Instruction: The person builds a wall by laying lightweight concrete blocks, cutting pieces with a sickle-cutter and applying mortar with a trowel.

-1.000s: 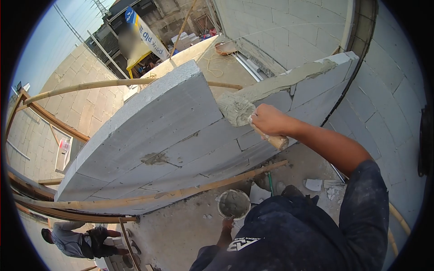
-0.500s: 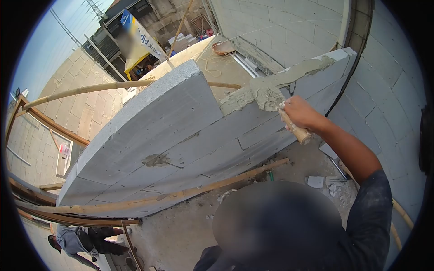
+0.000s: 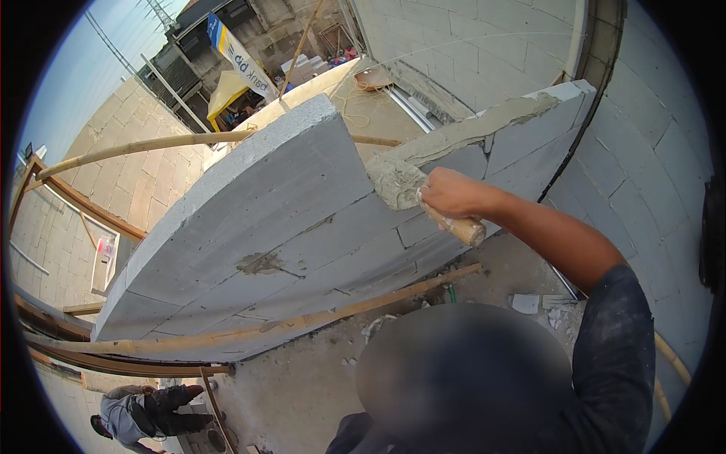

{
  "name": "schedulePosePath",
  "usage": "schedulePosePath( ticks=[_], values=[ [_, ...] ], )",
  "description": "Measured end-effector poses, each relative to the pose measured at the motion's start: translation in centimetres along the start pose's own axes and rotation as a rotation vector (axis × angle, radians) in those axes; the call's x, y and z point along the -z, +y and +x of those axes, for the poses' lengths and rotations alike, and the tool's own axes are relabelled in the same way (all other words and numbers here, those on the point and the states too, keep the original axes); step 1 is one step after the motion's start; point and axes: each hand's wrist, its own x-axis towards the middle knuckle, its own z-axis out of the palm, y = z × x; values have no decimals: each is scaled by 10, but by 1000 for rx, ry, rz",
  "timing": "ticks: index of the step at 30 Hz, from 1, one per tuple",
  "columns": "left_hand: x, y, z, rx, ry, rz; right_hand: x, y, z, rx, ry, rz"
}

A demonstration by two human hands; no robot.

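My right hand point(image 3: 454, 194) is closed around the wooden handle of a trowel point(image 3: 466, 230). Grey mortar covers the trowel's blade, which rests against the stepped end of a light grey block point(image 3: 325, 155) in the wall. From there a bed of wet mortar point(image 3: 476, 134) runs along the lower course toward the right. A short dark gap shows in the block joint under that mortar. Nothing of my left hand appears in the frame.
A bamboo pole point(image 3: 318, 316) lies along the wall's base, and another pole point(image 3: 144, 147) crosses behind it. Broken block pieces point(image 3: 525, 303) lie on the floor. A person in grey point(image 3: 136, 412) bends at lower left. A tall block wall point(image 3: 643, 144) stands right.
My right hand has moved left and slightly down with the trowel, leaving mortar spread along the course behind it. The person at lower left has shifted a little.
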Motion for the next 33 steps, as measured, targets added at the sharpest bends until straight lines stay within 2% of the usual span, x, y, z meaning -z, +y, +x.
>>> schedulePosePath(
  ticks=[2,4,5,7,8,10,11,13,16,17,18,19,20,21,22,23,24,26,30,32,33],
  values=[
    [9,16,-10,26,-77,15,1,0,2,144,-26,-157],
    [15,32,-16,151,-91,-177,5,-2,1,159,-89,-478],
    [18,38,-15,192,-93,-241,7,-3,-4,160,-87,-480],
    [24,41,-6,24,-160,107,9,-5,-23,55,-86,-315],
    [23,42,-5,21,-158,105,11,-3,-34,57,-84,-319],
    [22,46,-11,18,43,-155,13,3,-54,-153,-51,113],
    [18,54,-5,17,49,-166,16,4,-50,-147,-55,103],
    [16,57,-3,405,47,-392,15,10,-41,-195,153,214],
    [24,55,1,339,-11,-317,17,10,-8,-170,153,141],
    [27,57,0,371,29,-300,6,10,-2,-172,161,147],
    [34,56,-2,366,27,-294,-8,10,3,-112,156,20],
    [43,53,-4,-27,20,96,-17,6,3,-56,147,-109],
    [45,53,-6,-427,9,479,-18,2,-1,-66,152,-111],
    [40,60,-8,-432,-3,477,-17,-6,-9,-117,161,-123],
    [38,74,-11,-22,-12,14,-18,-8,-14,-167,167,-130],
    [41,84,-13,392,-15,-444,-16,4,-11,-118,150,-137],
    [43,76,-12,393,-20,-438,-10,11,-14,-125,152,-134],
    [44,54,-9,-598,70,475,3,22,-23,-86,250,-222],
    [33,45,-1,-598,111,445,39,52,-47,-218,313,-260],
    [31,44,2,-293,-111,435,55,75,-55,-329,350,-264],
    [32,45,-2,-294,-107,425,57,79,-57,-324,348,-274]
  ],
)
